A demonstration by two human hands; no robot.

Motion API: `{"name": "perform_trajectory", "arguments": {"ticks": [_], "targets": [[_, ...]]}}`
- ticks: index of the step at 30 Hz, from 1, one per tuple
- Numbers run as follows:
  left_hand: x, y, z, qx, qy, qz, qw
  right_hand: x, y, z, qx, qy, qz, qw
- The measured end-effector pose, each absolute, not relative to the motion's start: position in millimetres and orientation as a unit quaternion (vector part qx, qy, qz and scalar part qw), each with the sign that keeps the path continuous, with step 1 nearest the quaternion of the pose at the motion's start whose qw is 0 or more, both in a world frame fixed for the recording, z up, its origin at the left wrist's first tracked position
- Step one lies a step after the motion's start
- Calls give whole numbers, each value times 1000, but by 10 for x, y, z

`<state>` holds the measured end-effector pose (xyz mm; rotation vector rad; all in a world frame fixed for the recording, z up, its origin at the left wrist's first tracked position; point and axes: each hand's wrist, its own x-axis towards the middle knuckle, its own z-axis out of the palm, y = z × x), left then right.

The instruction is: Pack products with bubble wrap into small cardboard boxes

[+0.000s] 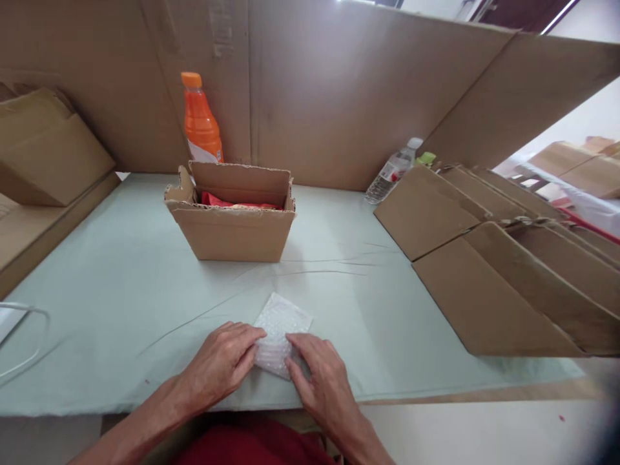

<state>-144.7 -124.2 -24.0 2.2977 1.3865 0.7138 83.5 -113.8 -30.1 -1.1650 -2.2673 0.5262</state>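
Observation:
A small, clear piece of bubble wrap (283, 315) lies on the pale green cloth in front of me, its near part apparently folded over in layers. My left hand (225, 356) grips its left edge, thumb and fingers drawn close together. On the opposite edge is my right hand (322, 371), with curled fingers and the thumb against the near right side. Whether anything is wrapped inside I cannot tell. Beyond my hands stands an open cardboard box (232, 234) with red packets (237, 205) showing inside.
An orange drink bottle (201, 123) stands behind the box, against a cardboard wall (329, 97). A clear water bottle (393, 171) leans beside several cardboard boxes (489, 290) on the right. More cardboard (53, 155) sits at left, near a white cable (41, 342).

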Motion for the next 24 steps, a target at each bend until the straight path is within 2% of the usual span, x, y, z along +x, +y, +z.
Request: {"name": "perform_trajectory", "arguments": {"ticks": [3,6,8,10,13,15,17,19,22,24], "targets": [[-1359,-1137,-292,817,502,232,161,872,-1160,-256,-409,-857,127,286],[-1297,-1033,-306,822,507,221,139,827,-1181,-262,-383,-882,119,247],[-1305,-1024,-296,796,527,263,139,793,-1160,-319,-392,-880,119,241],[-1343,-1086,-296,724,569,340,191,780,-1114,-396,-419,-850,142,286],[-1365,-1263,-334,519,629,435,381,778,-1052,-476,-479,-768,232,358],[-1314,-1366,-366,396,604,470,508,765,-1040,-483,-496,-729,298,365],[-1229,-1410,-384,330,562,487,582,758,-1041,-465,-475,-730,342,354],[-1151,-1400,-390,305,558,490,597,790,-1032,-441,-435,-757,344,346],[-1083,-1360,-425,329,582,491,558,910,-978,-404,-414,-785,308,343],[-1063,-1360,-479,373,576,488,539,977,-933,-372,-415,-782,332,326]]}}
